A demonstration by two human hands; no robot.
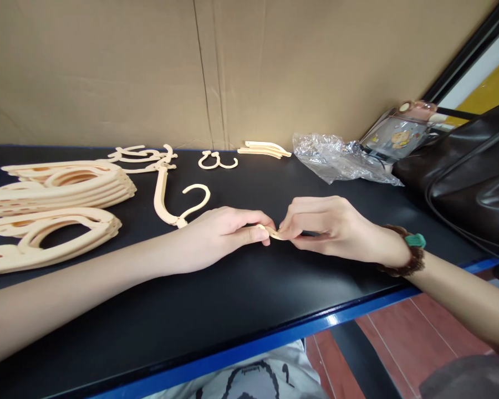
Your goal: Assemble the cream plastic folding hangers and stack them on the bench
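My left hand (228, 238) is closed, thumb and fingers pinching one end of a small cream plastic hanger part (274, 233). At its other end, my right hand (336, 227) grips the same part with its fingertips. Most of this part is hidden by my fingers, so its full shape does not show. Just beyond my left wrist lies a hanger piece (161, 197) with a curved hook (203, 191), its lower end partly covered by the hand. The hands are held above the black table (249, 310).
Stacked cream hangers (87, 191) lie at the left, with loose hanger parts (137, 158) behind. Two hooks (218, 160) and several straight strips (264, 148) rest near the cardboard wall (128, 72). Crumpled plastic bags (336, 158), a clear cup (399, 136) and a dark bag (474, 183) occupy the right.
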